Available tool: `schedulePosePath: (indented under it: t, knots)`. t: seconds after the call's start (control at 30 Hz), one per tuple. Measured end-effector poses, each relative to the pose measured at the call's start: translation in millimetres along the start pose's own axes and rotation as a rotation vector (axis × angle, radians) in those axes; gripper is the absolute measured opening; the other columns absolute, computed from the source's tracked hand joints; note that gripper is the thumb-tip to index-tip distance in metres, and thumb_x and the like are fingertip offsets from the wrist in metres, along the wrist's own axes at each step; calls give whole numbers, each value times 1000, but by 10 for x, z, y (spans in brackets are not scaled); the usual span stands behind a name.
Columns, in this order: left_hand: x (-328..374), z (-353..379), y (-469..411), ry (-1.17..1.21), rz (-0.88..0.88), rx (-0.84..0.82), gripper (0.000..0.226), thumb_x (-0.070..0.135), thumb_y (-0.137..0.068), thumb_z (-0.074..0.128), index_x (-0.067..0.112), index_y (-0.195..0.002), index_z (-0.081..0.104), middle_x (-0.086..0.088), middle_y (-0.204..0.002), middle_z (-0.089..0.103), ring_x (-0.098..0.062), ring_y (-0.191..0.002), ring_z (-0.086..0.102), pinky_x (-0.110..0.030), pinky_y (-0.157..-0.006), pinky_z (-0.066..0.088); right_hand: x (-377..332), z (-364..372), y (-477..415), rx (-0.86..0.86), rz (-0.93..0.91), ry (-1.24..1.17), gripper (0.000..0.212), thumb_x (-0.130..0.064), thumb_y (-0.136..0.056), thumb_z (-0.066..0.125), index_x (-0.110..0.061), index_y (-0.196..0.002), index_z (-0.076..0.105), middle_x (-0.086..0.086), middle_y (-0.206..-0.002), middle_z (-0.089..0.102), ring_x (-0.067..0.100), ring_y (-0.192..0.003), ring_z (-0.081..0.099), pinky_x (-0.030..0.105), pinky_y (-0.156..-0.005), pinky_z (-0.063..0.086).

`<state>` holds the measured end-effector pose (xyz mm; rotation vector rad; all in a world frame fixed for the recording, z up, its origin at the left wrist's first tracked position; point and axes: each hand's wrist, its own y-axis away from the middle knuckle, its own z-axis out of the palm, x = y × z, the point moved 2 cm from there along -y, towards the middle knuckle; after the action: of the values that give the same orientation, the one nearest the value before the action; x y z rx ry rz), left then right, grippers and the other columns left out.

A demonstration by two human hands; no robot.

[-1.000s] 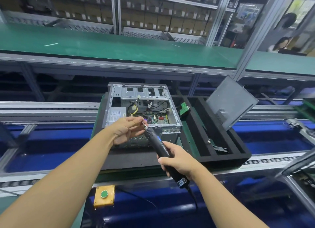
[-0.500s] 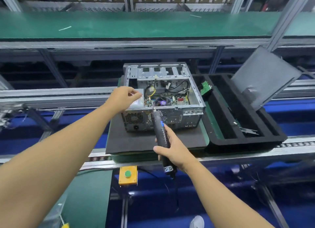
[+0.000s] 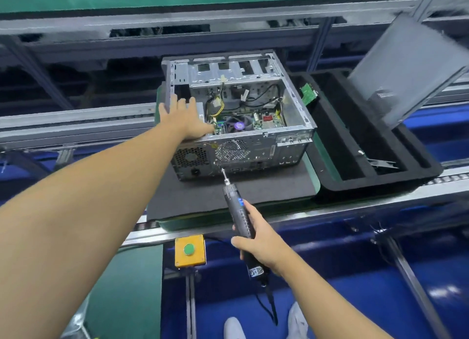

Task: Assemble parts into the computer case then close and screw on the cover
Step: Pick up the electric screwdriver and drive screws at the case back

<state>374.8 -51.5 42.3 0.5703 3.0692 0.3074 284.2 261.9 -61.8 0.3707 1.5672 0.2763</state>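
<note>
The computer case (image 3: 253, 153) lies open side up on a black foam mat (image 3: 253, 194), its rear face toward me. My left grip (image 3: 184, 122) is spread wide, fingers straight, resting on the case's top edge at the near left corner. My forearm crosses that corner and hides part of the rim and what sits under it. My right grip (image 3: 258, 242) is wrapped around a black electric screwdriver (image 3: 234, 204). Its bit meets the rear face just below the round fan grille (image 3: 232, 149). A cable (image 3: 271, 305) hangs from the tool's end.

Just right of the case sits a black foam tray (image 3: 380, 181) with long slots. The grey cover (image 3: 406, 67) leans tilted in its far slot. A green circuit board (image 3: 309, 94) stands at the tray's left edge, and a small metal bracket (image 3: 380, 163) lies in a nearer slot. Below the mat, a yellow box with 1 green button (image 3: 189, 250) is fixed to the rail. My 2 pale shoes (image 3: 234, 326) show at the bottom edge.

A white label (image 3: 255, 271) near the screwdriver's end is too small to read. A blue lit patch on the tool's body is also unreadable. The cooler (image 3: 238, 125) inside the case has a purple centre, and I cannot make out any print on it.
</note>
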Motion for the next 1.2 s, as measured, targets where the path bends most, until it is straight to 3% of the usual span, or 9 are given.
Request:
schedulePosePath:
  t: [0.1, 0.2, 0.27, 0.4, 0.67, 0.83, 1.2]
  knots:
    - [17, 55, -19, 6, -3, 53, 102, 75, -77, 43, 23, -157, 9, -9, -163, 10, -27, -152, -4, -67, -113, 12, 44, 10, -96, 9, 15, 27, 94, -32, -69, 73, -59, -147, 27, -2, -115, 66, 18, -62, 65, 32, -65, 57]
    - [6, 41, 20, 30, -2, 62, 99, 74, -72, 41, 23, -154, 19, -8, -154, 24, -28, -145, 18, -61, -104, 30, 75, 30, -143, 1, 35, 77, 96, -33, -69, 72, -61, -148, 24, -3, -118, 64, 20, -64, 67, 37, -71, 60]
    - [17, 40, 64, 30, 5, 84, 95, 72, -71, 41, 20, -149, 28, -9, -146, 32, -29, -138, 28, -60, -100, 34, 97, 44, -125, -2, 45, 89, 96, -32, -70, 72, -63, -146, 23, -2, -119, 64, 19, -64, 67, 41, -73, 61]
    - [19, 43, 185, 33, 6, 112, 88, 71, -76, 40, 19, -146, 31, -10, -143, 35, -30, -136, 29, -59, -98, 37, 139, 78, -17, -9, 55, 113, 92, -27, -74, 71, -66, -143, 26, 0, -119, 64, 18, -64, 68, 46, -76, 61]
    - [-106, -57, 418, 27, 99, 56, 98, 83, -77, 34, 20, -152, 28, -10, -142, 38, -28, -136, 29, -54, -101, 39, 78, 121, 119, -36, 32, 98, 91, -26, -73, 70, -70, -141, 27, -1, -125, 61, 19, -64, 68, 38, -71, 61]
    - [-51, 7, 506, -3, 60, 86, 90, 79, -78, 33, 17, -143, 37, -11, -137, 41, -31, -131, 33, -59, -99, 40, 159, 110, 167, -32, 65, 131, 91, -24, -77, 69, -66, -144, 25, -1, -121, 63, 17, -62, 67, 42, -75, 61]
    - [-28, 98, 507, 16, 4, 175, 89, 78, -71, 28, 16, -132, 47, -10, -128, 46, -31, -124, 39, -59, -92, 42, 357, 59, 121, -38, 138, 141, 94, -20, -81, 68, -61, -150, 19, 0, -123, 62, 16, -63, 66, 35, -70, 61]
